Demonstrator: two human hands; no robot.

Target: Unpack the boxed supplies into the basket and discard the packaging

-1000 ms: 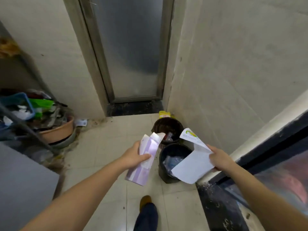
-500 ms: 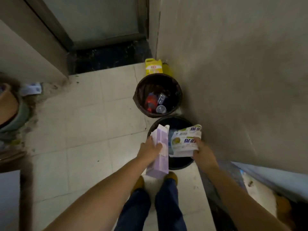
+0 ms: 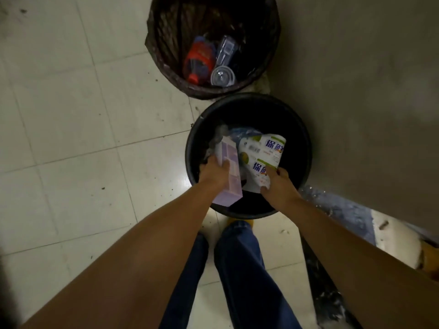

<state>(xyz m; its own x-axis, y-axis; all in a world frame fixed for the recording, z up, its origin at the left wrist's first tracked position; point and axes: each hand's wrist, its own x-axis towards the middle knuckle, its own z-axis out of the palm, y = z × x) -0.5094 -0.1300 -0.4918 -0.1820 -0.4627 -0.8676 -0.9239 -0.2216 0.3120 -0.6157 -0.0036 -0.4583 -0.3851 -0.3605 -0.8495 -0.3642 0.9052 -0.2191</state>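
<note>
Your left hand (image 3: 215,173) grips the flattened lilac cardboard box (image 3: 228,172), and your right hand (image 3: 276,186) pinches the white printed paper packaging (image 3: 262,154). Both already hang over the mouth of the round black plastic bin (image 3: 301,148). Each long axis runs from 6 towards 12 o'clock, so I think you only need to let go.

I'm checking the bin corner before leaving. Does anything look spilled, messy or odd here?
Nothing is spilled. Both hands hold flattened packaging over the black bin: the left hand a purple box, the right hand a white box. Only the floor strip along the wall looks grimy and flaked.
</note>
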